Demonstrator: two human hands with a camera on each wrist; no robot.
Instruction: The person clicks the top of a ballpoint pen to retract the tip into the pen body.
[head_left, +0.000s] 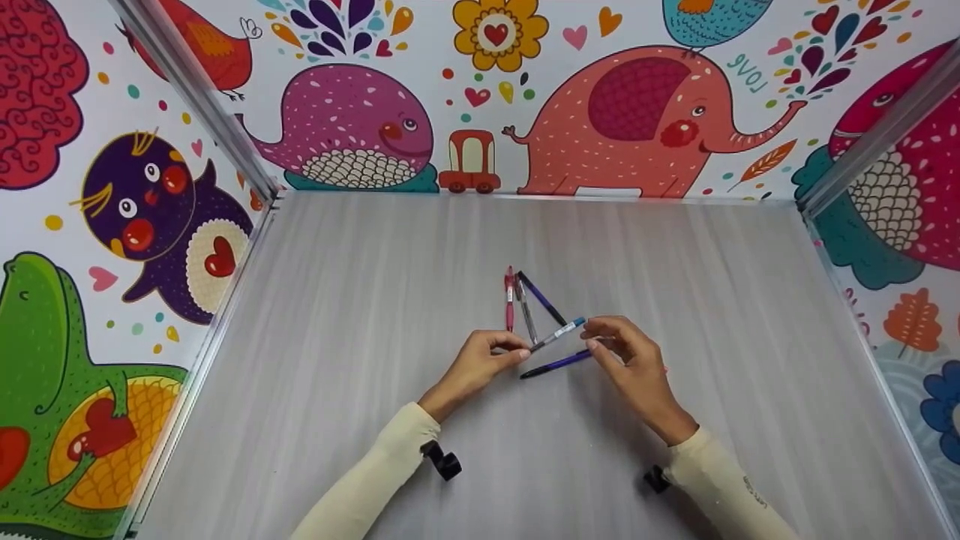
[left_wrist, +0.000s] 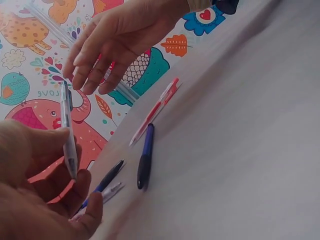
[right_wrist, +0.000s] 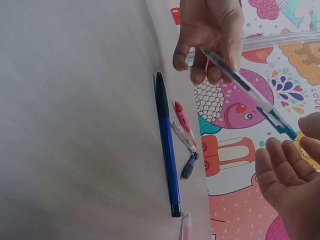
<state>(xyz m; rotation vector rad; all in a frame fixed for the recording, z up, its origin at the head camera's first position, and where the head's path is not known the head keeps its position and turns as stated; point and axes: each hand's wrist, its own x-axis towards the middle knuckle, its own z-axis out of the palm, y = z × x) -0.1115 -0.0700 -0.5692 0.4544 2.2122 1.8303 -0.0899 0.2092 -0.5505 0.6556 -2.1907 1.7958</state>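
Tabletop, pale grey and streaked, was bounded by walls printed with cartoon animals. A slender, clear-barrelled pen was pinched above it by the left hand; its teal end was faced by the right hand, fingers relaxed and parted.

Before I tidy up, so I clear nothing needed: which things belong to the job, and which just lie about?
Job, apparently:
teal-ended pen, pinched by left hand
two blue pens, two red pens, clear pen

Lying about:
nothing evident; printed walls are backdrop
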